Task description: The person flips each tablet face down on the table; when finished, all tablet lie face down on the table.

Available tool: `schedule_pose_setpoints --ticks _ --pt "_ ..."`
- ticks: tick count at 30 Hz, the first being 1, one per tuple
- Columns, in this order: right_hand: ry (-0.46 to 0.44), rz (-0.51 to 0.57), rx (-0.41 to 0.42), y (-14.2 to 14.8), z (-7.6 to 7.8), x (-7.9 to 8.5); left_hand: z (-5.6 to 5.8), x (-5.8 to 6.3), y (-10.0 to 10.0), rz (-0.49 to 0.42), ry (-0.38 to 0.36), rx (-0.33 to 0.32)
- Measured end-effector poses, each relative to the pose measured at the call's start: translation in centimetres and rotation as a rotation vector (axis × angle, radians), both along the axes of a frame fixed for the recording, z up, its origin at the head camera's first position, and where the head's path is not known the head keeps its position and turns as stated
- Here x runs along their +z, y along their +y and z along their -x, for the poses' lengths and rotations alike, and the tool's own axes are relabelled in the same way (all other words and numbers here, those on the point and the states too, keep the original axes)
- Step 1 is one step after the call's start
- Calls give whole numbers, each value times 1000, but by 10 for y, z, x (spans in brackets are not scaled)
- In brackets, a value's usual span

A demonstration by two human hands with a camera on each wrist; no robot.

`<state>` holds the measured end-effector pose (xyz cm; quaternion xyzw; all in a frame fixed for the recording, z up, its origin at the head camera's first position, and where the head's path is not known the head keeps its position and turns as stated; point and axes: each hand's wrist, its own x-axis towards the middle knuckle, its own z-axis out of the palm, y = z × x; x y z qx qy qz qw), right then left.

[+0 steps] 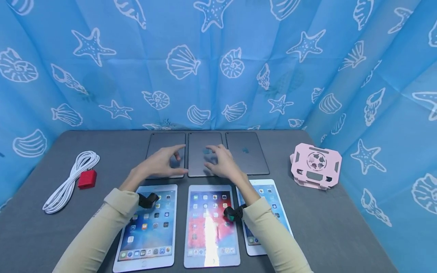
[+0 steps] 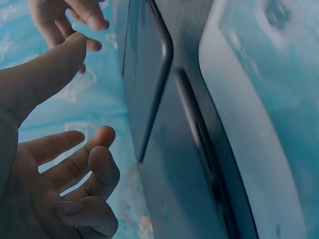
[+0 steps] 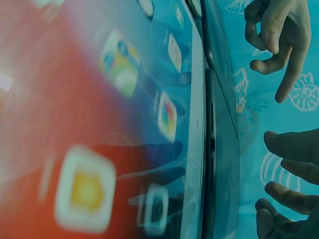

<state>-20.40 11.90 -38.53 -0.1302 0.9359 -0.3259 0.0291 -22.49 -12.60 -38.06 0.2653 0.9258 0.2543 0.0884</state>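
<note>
Both hands hover over the back row of dark tablets with parted, gently bent fingers, holding nothing. My left hand (image 1: 162,163) is over the left dark tablet (image 1: 158,144), its thumb and fingertips by that tablet's right edge. Over the middle dark tablet (image 1: 201,140) hangs my right hand (image 1: 223,163), thumb and index finger spread toward the left hand. A third dark tablet (image 1: 252,159) lies face down to the right. In the left wrist view a dark tablet (image 2: 174,189) shows edge-on beside the left hand (image 2: 70,184). The right wrist view shows a gap between both hands.
Three white-framed tablets lie screen up in front: left (image 1: 146,231), middle (image 1: 201,223) and right (image 1: 268,191), under the forearms. A coiled white cable (image 1: 69,184) and red charger block (image 1: 87,179) are at left. A pink folding stand (image 1: 302,157) sits at right. Blue curtain (image 1: 211,94) lines the back.
</note>
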Motion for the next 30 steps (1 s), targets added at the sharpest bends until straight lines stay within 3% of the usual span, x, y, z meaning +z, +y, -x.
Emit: schedule_pose_setpoints --ticks 7,13,21,30 --pt "40 -64 -20 31 -11 5 -5 -1 37 9 38 -97" --pt "61 -119 -49 65 -32 6 -14 0 68 12 16 -176" --pt "55 -155 -28 102 -63 3 -27 -4 96 17 -25 -211" --pt "48 -195 -42 138 -75 5 -36 -10 115 39 -38 -256"
